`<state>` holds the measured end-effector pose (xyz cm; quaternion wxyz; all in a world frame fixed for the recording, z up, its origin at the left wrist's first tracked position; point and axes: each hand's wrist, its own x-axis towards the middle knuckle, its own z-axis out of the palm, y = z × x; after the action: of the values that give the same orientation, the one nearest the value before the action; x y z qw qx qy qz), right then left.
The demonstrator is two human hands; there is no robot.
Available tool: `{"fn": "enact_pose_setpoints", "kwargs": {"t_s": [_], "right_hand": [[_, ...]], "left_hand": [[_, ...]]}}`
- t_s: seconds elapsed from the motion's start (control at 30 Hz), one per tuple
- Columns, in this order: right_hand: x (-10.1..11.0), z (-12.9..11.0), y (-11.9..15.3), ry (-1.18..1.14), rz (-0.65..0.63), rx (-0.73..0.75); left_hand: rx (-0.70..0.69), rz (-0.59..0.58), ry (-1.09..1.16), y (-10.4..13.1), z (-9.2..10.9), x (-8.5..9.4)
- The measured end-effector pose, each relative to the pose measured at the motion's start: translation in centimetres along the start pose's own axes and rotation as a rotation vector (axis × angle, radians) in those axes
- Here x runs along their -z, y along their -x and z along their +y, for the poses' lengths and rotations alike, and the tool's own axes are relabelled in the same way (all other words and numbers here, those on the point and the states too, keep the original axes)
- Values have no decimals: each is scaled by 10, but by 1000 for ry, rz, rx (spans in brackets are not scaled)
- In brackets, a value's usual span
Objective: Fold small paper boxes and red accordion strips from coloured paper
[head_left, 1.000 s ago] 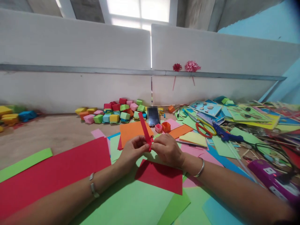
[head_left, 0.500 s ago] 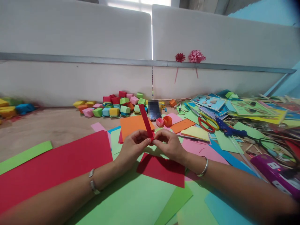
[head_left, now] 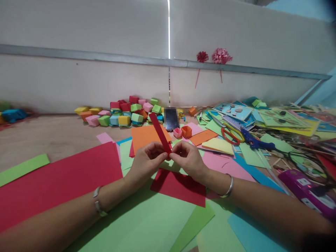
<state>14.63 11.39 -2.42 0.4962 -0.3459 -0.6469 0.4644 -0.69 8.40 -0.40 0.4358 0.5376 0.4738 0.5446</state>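
A narrow red paper strip (head_left: 159, 132) stands up from between my hands, leaning to the left. My left hand (head_left: 148, 161) pinches its lower end with thumb and fingers. Close against it, my right hand (head_left: 189, 159) pinches the same end from the right; the fold between the fingertips is mostly hidden. Beneath the hands a red paper rectangle (head_left: 181, 187) lies on a large light green sheet (head_left: 141, 217). An orange sheet (head_left: 141, 136) is just behind my left hand.
A big red sheet (head_left: 63, 182) lies at left. Small coloured paper boxes (head_left: 124, 120) are piled at the back. Scissors (head_left: 231, 134), a blue glue gun (head_left: 256, 141) and a purple device (head_left: 301, 190) are at right. Two paper flowers (head_left: 222, 56) hang on the wall.
The red strip leans further left, and both hands still pinch its lower end. The view has shifted slightly, so the background sits a little higher in the picture.
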Motion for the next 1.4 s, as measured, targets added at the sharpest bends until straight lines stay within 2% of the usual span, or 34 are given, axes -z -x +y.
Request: {"fn": "enact_pose_setpoints", "kwargs": {"t_s": [0.23, 0.47, 0.67, 0.8, 0.9, 1.0, 1.1, 1.27, 1.4], "right_hand": [[1, -3, 1, 7, 26, 55], [1, -9, 1, -19, 48, -9], [4, -14, 1, -63, -39, -134], [4, -13, 1, -70, -63, -166], [2, -11, 2, -45, 11, -101], [1, -9, 2, -35, 71, -28], [1, -6, 3, -27, 67, 54], [3, -5, 4, 119, 54, 296], [4, -6, 4, 180, 71, 255]], "left_hand": [[-30, 3, -45, 1, -1, 0], [-61, 16, -41, 1, -2, -2], [52, -76, -27, 0, -2, 1], [47, -47, -64, 1, -2, 2], [50, 6, -32, 3, -2, 1], [111, -2, -40, 4, 0, -1], [179, -26, -41, 4, 1, -2], [163, -54, -19, 5, 2, -1], [134, -18, -65, 4, 2, -2]]}}
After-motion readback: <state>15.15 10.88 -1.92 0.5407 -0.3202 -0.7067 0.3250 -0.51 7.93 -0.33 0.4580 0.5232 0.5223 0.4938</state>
